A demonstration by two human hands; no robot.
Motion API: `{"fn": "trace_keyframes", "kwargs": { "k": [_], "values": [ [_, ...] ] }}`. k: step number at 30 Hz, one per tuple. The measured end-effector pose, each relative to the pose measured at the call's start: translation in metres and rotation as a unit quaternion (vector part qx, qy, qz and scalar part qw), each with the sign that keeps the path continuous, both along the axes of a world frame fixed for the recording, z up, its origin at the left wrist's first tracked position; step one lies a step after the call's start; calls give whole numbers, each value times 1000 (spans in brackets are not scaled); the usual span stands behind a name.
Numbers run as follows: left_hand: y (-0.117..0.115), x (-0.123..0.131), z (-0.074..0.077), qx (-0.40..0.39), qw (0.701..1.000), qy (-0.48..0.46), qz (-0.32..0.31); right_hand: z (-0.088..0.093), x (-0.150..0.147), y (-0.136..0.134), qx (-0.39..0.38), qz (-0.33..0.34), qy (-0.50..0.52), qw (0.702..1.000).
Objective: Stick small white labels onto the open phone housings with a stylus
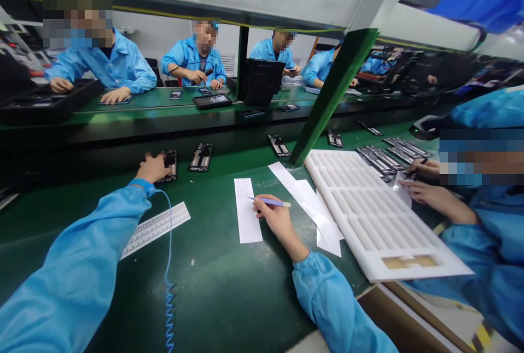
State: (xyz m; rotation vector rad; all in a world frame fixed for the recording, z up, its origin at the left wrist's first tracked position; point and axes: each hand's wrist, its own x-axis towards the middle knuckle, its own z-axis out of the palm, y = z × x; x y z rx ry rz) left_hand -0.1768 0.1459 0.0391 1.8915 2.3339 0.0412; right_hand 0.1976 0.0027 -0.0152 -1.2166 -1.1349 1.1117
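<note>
At the conveyor's near edge my left hand (151, 169) grips an opened phone (172, 165) by its left side, its fingers partly covering the phone. A blue wrist strap with a coiled cord (169, 265) runs from that wrist down the bench. My right hand (272, 216) holds slim purple tweezers (272, 201) like a pen, with the tip over the printed upper part of a white label sheet (248, 227). Another label sheet (158, 227), printed in rows, lies partly under my left forearm.
Opened phones (200, 157) (279, 145) lie along the line. White strips (305, 200) rest beside a white foam tray (380, 216). A green post (335, 96) rises behind the tray. At right, a co-worker's hands (434, 195) handle a clear sheet near several phone frames; other people sit opposite.
</note>
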Motion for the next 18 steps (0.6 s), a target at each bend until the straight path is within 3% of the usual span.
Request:
{"fn": "trace_keyframes", "kwargs": {
  "k": [3, 7, 13, 15, 18],
  "values": [
    [-5, 15, -7, 0, 1000, -21, 22, 0, -3, -3, -1, -7, 14, 1000],
    [-10, 33, -8, -6, 999, -38, 7, 2, -5, -3, 4, -22, 22, 1000],
    [-12, 23, 27, 10, 1000, -27, 5, 3, -4, 9, -2, -31, 16, 999],
    [-30, 28, 41, 30, 999, -12, -13, 1, -3, 11, -14, -33, -3, 999],
    [-91, 54, 51, 65, 995, 8, -80, -2, -3, 10, -27, -42, -12, 999]
  ]
}}
